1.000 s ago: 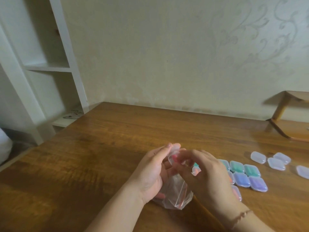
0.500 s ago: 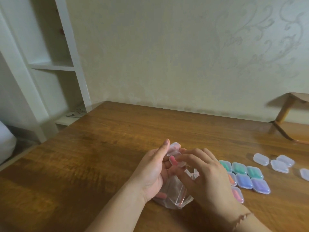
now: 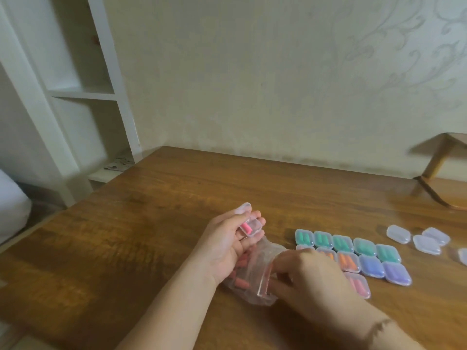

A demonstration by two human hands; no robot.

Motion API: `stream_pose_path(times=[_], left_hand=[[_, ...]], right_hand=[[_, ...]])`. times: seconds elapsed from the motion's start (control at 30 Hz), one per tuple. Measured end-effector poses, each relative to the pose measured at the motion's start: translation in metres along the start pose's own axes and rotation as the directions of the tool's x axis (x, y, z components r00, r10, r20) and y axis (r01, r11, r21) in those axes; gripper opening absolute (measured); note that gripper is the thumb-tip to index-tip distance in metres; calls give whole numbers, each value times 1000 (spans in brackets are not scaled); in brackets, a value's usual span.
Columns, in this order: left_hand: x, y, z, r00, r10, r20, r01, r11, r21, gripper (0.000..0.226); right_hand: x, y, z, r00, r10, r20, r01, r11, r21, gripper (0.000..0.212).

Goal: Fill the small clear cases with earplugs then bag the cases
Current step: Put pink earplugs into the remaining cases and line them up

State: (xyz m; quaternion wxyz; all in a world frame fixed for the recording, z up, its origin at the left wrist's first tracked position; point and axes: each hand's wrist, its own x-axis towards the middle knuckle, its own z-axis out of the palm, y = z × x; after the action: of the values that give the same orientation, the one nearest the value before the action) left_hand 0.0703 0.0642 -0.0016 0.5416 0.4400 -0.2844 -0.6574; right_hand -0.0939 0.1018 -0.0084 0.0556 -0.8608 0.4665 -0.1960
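My left hand [image 3: 227,245] holds an open case [image 3: 249,227] between thumb and fingertips, lid flipped up toward the wall, one pink earplug [image 3: 246,227] lying inside. My right hand [image 3: 307,276] is at the mouth of the clear bag [image 3: 252,281], fingers curled on its rim, pinching it; the bag lies on the table [image 3: 164,223] between both hands, with pinkish earplugs inside near my left palm. Just right of my right hand, filled closed cases sit in touching rows: a green row [image 3: 343,243] at the back, orange [image 3: 350,263] and purple [image 3: 384,270] ones in front, one pink case [image 3: 358,286] nearest me. Empty clear cases [image 3: 419,239] sit well apart toward the right edge. White shelf unit [image 3: 83,92] stands left of the table, wall behind.
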Motion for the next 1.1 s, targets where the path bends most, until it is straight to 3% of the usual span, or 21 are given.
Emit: stream_pose_path(times=[0.1, 0.27, 0.47, 0.67, 0.83, 1.1], left_hand=[[5, -3, -2, 1000, -12, 24, 12, 1000, 4, 40], [7, -6, -2, 999, -2, 37, 2, 1000, 4, 50], [9, -7, -4, 999, 2, 39, -4, 999, 51, 45], [11, -9, -2, 1000, -21, 3, 21, 1000, -21, 30], [11, -9, -1, 999, -38, -16, 38, 999, -27, 26], [9, -9, -1, 998, -62, -20, 60, 996, -72, 22]], right_hand=[[4, -8, 17, 983, -64, -170, 52, 996, -76, 31], [6, -19, 31, 957, -86, -277, 28, 978, -209, 42], [5, -20, 42, 963, -43, -266, -8, 982, -187, 37], [10, -26, 44, 970, -53, -236, -22, 952, -305, 35], [6, -26, 38, 968, -39, -248, -3, 986, -167, 15], [9, -26, 35, 967, -13, -253, -52, 968, -247, 30]])
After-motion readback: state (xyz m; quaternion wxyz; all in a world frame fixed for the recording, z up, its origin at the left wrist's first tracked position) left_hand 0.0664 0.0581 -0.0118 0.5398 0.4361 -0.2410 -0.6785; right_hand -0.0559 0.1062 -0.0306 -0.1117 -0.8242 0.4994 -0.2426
